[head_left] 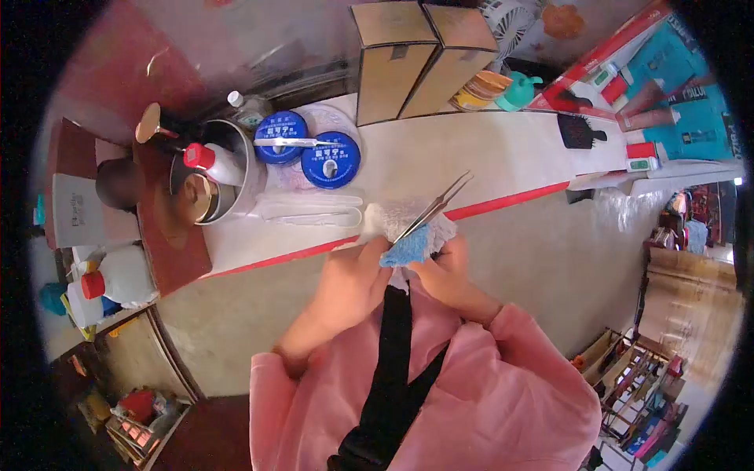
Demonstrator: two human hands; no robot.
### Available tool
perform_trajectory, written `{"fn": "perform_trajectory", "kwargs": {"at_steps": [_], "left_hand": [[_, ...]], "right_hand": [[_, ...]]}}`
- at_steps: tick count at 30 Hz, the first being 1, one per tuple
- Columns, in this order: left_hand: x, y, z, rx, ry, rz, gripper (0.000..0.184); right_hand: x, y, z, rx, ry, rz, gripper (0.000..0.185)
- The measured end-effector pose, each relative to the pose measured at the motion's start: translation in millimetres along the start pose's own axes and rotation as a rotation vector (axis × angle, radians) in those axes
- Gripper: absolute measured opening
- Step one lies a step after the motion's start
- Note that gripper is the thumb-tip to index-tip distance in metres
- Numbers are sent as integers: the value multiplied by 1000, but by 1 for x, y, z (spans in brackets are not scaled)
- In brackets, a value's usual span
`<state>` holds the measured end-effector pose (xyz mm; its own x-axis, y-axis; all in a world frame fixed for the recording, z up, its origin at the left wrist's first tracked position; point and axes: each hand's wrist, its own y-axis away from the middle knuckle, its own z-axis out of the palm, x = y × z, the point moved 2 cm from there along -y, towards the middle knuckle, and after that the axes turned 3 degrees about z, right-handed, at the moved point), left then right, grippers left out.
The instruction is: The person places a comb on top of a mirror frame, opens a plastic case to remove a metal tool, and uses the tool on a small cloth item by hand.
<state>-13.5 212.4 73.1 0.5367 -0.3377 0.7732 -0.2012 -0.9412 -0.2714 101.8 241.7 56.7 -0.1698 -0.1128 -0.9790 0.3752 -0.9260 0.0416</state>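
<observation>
A pair of metal tweezers [434,207] lies across a small blue cloth [408,250], its tips pointing up and right over the table edge. White lacy cloth [385,217] shows behind and around the blue one. My left hand [351,281] is closed, its fingertips at the blue cloth's left side by the tweezers' lower end. From the right, my right hand [444,276] pinches the blue cloth, with white cloth bunched against its fingers. How far the tweezers' lower end is wrapped in the cloth is hidden.
The white table [487,153] has a red edge. On it are two blue round tins [331,161] with a white tool across them, clear plastic trays [306,212], a metal pot [251,169] with bottles, tall boxes [395,71], and a black hairbrush [580,131].
</observation>
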Motion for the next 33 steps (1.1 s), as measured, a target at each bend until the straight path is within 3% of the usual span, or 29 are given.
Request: {"fn": "perform_trajectory", "kwargs": {"at_steps": [5, 7, 10, 14, 15, 16, 19, 23, 25, 33], "left_hand": [[3, -1, 0, 31, -11, 50, 10], [0, 1, 0, 50, 7, 42, 8], [-10, 6, -3, -38, 51, 67, 9], [-11, 10, -29, 198, 249, -136, 17], [-14, 10, -35, 306, 348, -236, 19], [-16, 9, -35, 350, 369, -187, 19], [-11, -3, -30, 408, 487, -70, 21], [-18, -1, -27, 420, 621, -52, 17], [-17, -1, -33, 374, 585, -73, 15], [-23, 0, -33, 400, 406, -59, 7]], "right_hand": [[-8, -5, -4, -89, -190, 13, 8], [3, -5, -8, 58, -63, 25, 17], [1, -13, -3, 96, 53, -43, 10], [-16, -22, -8, 11, 202, 124, 13], [-17, -28, -10, -107, 376, -126, 18], [-18, -31, -7, -220, 549, -381, 23], [-27, -36, 9, -251, 679, -497, 19], [-27, -35, 15, -274, 735, -488, 20], [-25, -34, 17, -371, 940, -388, 20], [-25, -37, 17, -420, 851, -419, 19]]}}
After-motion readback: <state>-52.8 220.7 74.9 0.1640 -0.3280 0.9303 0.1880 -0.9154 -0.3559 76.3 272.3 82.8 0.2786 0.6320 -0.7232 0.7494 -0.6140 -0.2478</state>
